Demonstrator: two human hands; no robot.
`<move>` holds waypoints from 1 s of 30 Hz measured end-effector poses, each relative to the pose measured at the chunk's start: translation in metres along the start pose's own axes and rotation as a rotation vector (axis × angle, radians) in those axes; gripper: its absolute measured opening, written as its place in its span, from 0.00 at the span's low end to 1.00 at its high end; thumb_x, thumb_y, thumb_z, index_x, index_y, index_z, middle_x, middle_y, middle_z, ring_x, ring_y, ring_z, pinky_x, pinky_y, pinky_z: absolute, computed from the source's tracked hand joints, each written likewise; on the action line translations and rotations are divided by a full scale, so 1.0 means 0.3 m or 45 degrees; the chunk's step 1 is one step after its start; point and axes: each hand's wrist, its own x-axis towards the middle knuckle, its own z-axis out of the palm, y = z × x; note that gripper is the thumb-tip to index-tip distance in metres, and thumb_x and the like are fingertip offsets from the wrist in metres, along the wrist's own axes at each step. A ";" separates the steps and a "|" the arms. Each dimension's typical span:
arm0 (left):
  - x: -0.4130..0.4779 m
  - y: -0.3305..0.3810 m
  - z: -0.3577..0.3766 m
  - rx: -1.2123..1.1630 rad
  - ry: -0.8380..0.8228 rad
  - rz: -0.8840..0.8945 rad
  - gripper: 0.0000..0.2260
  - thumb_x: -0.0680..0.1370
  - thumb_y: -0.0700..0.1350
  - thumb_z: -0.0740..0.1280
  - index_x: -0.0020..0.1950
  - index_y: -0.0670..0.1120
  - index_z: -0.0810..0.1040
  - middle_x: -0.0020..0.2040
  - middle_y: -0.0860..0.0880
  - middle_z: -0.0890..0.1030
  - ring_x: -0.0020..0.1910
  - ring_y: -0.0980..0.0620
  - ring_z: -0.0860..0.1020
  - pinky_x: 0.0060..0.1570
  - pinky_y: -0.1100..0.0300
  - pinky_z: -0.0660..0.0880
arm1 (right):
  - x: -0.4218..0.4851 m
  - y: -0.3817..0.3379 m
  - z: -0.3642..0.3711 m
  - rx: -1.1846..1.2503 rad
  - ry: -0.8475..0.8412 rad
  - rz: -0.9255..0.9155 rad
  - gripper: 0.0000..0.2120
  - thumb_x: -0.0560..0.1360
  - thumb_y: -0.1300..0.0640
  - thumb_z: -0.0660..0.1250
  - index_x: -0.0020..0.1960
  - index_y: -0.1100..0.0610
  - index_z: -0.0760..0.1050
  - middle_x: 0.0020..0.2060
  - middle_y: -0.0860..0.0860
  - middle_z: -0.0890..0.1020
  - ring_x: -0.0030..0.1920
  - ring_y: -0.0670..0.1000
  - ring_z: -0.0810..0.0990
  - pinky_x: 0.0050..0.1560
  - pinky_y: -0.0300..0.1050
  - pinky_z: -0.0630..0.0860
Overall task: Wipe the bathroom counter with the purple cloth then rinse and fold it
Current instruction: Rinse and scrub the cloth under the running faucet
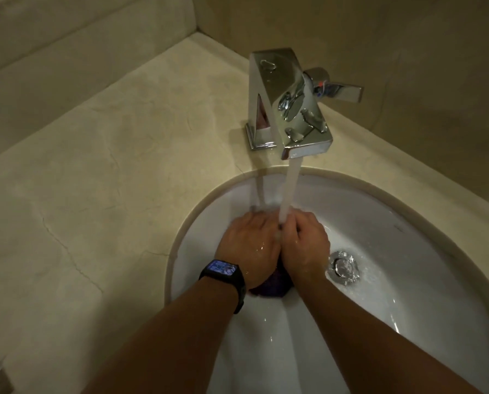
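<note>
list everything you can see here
faucet: one, chrome, on the counter behind the basin, running
faucet handle: one, chrome, on the faucet's right side
water stream: one, clear, falling from the spout onto the hands
counter: one, beige, around the basin
sink basin: one, white, set into the counter
drain: one, chrome, basin floor, right of the hands
purple cloth: one, purple, bunched under both hands
watch: one, black, left wrist
left hand: one, grips the cloth
right hand: one, grips the cloth
</note>
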 end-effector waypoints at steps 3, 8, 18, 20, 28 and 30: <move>0.019 -0.017 0.029 0.131 0.019 -0.022 0.12 0.78 0.48 0.57 0.55 0.47 0.77 0.47 0.48 0.80 0.47 0.46 0.76 0.50 0.53 0.71 | 0.027 -0.005 0.015 -0.075 0.003 0.036 0.21 0.77 0.42 0.48 0.40 0.49 0.76 0.41 0.49 0.80 0.46 0.57 0.79 0.49 0.53 0.75; 0.032 -0.014 0.047 0.085 0.143 -0.116 0.04 0.74 0.46 0.68 0.44 0.46 0.77 0.38 0.48 0.79 0.38 0.45 0.77 0.45 0.53 0.75 | 0.055 -0.030 0.013 -0.203 -0.029 0.057 0.27 0.79 0.42 0.47 0.42 0.57 0.79 0.41 0.55 0.82 0.46 0.58 0.79 0.50 0.53 0.75; 0.055 0.040 -0.028 0.185 -0.146 -0.170 0.17 0.77 0.48 0.60 0.64 0.46 0.72 0.51 0.48 0.80 0.47 0.46 0.79 0.49 0.54 0.74 | 0.092 -0.074 -0.046 -0.401 -0.359 0.116 0.19 0.84 0.49 0.54 0.50 0.56 0.81 0.45 0.56 0.83 0.48 0.59 0.80 0.49 0.50 0.77; 0.055 0.049 -0.051 0.231 -0.152 -0.128 0.19 0.77 0.48 0.60 0.67 0.46 0.70 0.56 0.47 0.79 0.50 0.46 0.78 0.51 0.54 0.73 | 0.094 -0.068 -0.055 -0.225 -0.339 0.107 0.20 0.81 0.44 0.56 0.46 0.54 0.82 0.40 0.54 0.83 0.44 0.57 0.81 0.46 0.51 0.78; 0.023 0.055 -0.134 -0.183 0.284 -0.356 0.19 0.79 0.56 0.52 0.49 0.45 0.78 0.47 0.48 0.77 0.48 0.48 0.75 0.45 0.54 0.76 | 0.054 -0.118 -0.117 0.761 0.158 0.140 0.10 0.76 0.49 0.63 0.41 0.52 0.78 0.34 0.51 0.79 0.38 0.48 0.77 0.43 0.48 0.74; 0.019 0.053 -0.120 -0.075 0.038 -0.348 0.16 0.81 0.55 0.55 0.52 0.45 0.76 0.51 0.47 0.76 0.49 0.46 0.75 0.46 0.53 0.75 | 0.019 -0.036 -0.084 0.481 0.137 0.093 0.07 0.76 0.47 0.62 0.42 0.47 0.76 0.38 0.44 0.80 0.43 0.47 0.78 0.45 0.47 0.73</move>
